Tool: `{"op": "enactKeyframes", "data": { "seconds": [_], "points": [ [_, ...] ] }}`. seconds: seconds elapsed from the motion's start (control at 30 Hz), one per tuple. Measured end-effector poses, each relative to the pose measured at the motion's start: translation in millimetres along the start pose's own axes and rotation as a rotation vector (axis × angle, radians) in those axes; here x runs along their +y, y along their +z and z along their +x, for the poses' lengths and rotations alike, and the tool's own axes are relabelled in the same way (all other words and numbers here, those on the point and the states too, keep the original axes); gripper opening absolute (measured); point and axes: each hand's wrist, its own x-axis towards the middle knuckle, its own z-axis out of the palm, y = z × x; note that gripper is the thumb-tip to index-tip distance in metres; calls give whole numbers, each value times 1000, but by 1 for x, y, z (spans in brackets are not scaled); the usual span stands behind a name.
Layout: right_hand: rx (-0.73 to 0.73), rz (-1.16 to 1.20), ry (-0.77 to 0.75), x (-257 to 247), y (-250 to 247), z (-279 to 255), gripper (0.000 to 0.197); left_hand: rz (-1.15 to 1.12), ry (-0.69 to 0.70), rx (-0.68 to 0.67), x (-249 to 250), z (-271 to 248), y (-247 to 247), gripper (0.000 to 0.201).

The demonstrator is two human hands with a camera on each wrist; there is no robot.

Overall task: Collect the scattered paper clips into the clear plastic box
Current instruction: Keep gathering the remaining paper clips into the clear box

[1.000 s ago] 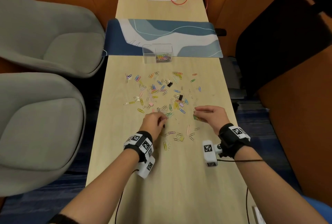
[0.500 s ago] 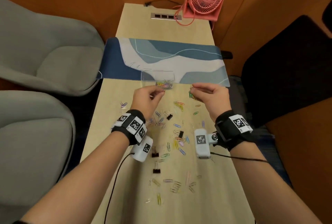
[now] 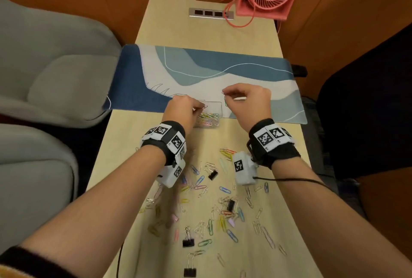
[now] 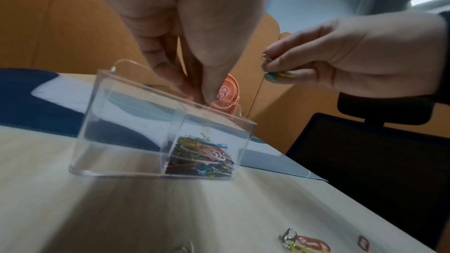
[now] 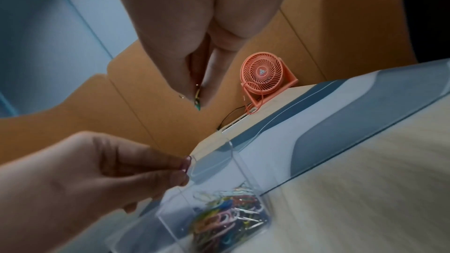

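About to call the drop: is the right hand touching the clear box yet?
Apart. In the left wrist view the right hand, pinching paper clips, hangs above and to the side of the clear box, with wall showing between them.

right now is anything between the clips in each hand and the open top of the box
Nothing visible. The left hand pinches a clip over the clear plastic box, whose top is open. The right hand holds its paper clips just right of the box, with only open air between.
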Motion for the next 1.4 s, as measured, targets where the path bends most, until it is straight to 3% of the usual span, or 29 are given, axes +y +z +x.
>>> {"op": "enactKeyframes", "data": {
  "seconds": [0.33,0.53,0.8,0.97,1.07,1.17,1.27,1.4],
  "points": [
    [-280,-322,-332,17,38,6,23,-249,23,186,-10,-17,0,15],
    [-493,-530,-289,11,44,9,23,-283,98,217,-23,-37,-1,19],
    [-433,-504,-251,-2,26,-10,28,-281,124,180,-26,-76,-12,15],
    [-319,-416,-82,5,-22,-94,24,-375,78,-78,-22,-156,-9,15],
    [-420,-432,113,14,-48,-169,23,-385,24,-290,-23,-216,-3,19],
    [-482,-470,270,21,-65,-245,25,-335,13,-398,-24,-274,4,13],
    [-546,-546,271,22,-69,-309,35,-211,47,-436,-27,-319,11,15],
    [-615,-630,84,16,-63,-367,52,-69,166,-381,-24,-361,19,22]
  ]
}}
